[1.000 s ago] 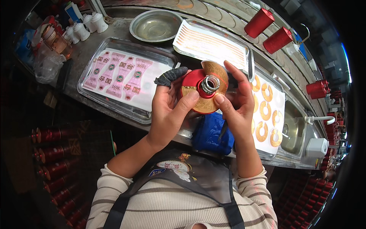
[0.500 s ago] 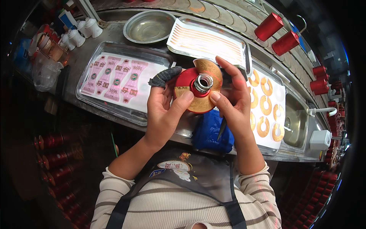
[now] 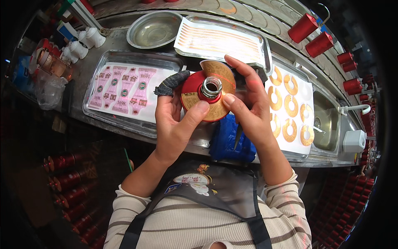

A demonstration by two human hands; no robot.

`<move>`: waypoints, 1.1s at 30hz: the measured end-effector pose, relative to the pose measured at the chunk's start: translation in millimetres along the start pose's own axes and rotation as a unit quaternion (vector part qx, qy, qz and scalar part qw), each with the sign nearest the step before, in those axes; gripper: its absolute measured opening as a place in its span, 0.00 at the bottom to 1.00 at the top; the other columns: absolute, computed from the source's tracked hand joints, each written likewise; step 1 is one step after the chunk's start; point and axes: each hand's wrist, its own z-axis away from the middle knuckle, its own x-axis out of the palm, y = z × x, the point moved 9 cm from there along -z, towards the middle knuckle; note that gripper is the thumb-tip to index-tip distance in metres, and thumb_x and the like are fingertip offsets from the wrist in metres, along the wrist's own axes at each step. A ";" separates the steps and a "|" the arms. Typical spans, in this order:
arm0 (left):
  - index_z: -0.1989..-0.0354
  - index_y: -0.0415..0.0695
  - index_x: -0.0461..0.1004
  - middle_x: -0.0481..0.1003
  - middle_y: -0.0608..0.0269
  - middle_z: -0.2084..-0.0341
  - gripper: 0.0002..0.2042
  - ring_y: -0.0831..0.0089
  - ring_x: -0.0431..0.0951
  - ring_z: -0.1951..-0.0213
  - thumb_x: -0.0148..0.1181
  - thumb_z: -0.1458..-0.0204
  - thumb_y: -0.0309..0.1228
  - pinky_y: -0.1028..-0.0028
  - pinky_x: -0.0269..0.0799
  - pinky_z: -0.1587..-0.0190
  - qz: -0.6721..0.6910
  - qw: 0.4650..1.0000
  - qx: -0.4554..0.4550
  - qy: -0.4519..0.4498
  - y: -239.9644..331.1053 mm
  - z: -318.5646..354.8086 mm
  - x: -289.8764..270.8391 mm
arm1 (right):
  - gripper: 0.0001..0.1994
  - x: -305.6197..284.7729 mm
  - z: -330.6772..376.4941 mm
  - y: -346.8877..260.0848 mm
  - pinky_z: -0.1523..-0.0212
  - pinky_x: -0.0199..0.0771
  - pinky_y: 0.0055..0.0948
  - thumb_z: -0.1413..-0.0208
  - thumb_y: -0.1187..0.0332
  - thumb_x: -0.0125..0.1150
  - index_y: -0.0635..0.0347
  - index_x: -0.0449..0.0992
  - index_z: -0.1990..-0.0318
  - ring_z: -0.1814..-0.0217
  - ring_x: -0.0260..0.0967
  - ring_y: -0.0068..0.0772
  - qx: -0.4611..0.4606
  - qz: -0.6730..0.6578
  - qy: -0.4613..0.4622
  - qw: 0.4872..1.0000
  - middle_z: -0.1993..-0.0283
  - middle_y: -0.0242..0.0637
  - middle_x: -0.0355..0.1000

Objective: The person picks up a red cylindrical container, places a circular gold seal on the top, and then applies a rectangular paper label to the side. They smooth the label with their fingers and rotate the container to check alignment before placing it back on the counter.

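Red and round-shouldered, a bottle (image 3: 192,84) with a clear glass neck (image 3: 212,86) is held up before a dark-grey apron (image 3: 232,199). The left hand (image 3: 172,128), a dark fabric sleeve (image 3: 171,83) on one finger, cups it, thumb on the shoulder; the right hand (image 3: 253,114) curls loosely round the right side, thumb pressing, index finger extended. By its lie, a curved gold paper label (image 3: 226,87) seems partly on: the lower stretch looks flat, while the upper end stands away and appears left to smooth down. Beneath is a bundled blue cloth (image 3: 226,143); beyond, gold ring labels (image 3: 284,131) lie on a white sheet (image 3: 290,148) at right, pink patterned labels (image 3: 124,92) in a steel tray at left. Farther off, red bottles (image 3: 302,28) are on a grey conveyor (image 3: 257,15). Since half a second ago, bottle and hands have shifted slightly left in view, grip and raised end look much alike, and the conveyor's bottles appear further right.
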 end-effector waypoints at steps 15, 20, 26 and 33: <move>0.35 0.36 0.58 0.68 0.53 0.42 0.30 0.69 0.71 0.40 0.65 0.43 0.24 0.68 0.67 0.37 0.041 0.999 -0.019 0.008 -6.6 0.5 -0.3 | 0.35 3.1 1.4 -1.8 0.65 0.71 0.14 0.45 0.71 0.68 0.65 0.61 0.30 0.61 0.75 0.16 0.018 0.033 -0.002 0.999 0.35 0.41 0.65; 0.35 0.35 0.58 0.69 0.53 0.42 0.32 0.70 0.71 0.41 0.68 0.46 0.23 0.69 0.69 0.37 -0.007 0.999 0.031 -0.017 1.2 3.5 9.2 | 0.35 1.5 2.6 2.7 0.62 0.75 0.16 0.45 0.73 0.68 0.66 0.59 0.30 0.57 0.77 0.20 0.007 0.032 -0.008 0.999 0.33 0.42 0.63; 0.35 0.35 0.57 0.68 0.54 0.43 0.34 0.70 0.72 0.42 0.70 0.48 0.24 0.68 0.69 0.38 0.011 1.000 0.022 -0.018 -3.0 2.4 8.5 | 0.36 3.6 2.4 0.4 0.59 0.78 0.19 0.44 0.73 0.68 0.67 0.58 0.30 0.53 0.77 0.25 0.010 0.032 -0.004 0.999 0.30 0.43 0.61; 0.34 0.35 0.62 0.54 0.45 0.35 0.37 0.55 0.63 0.34 0.73 0.50 0.35 0.61 0.62 0.33 -0.170 0.968 0.182 -0.016 14.6 29.0 3.1 | 0.35 3.4 2.8 -0.8 0.57 0.80 0.21 0.44 0.73 0.68 0.67 0.58 0.30 0.46 0.76 0.29 0.004 0.062 -0.010 0.998 0.29 0.44 0.58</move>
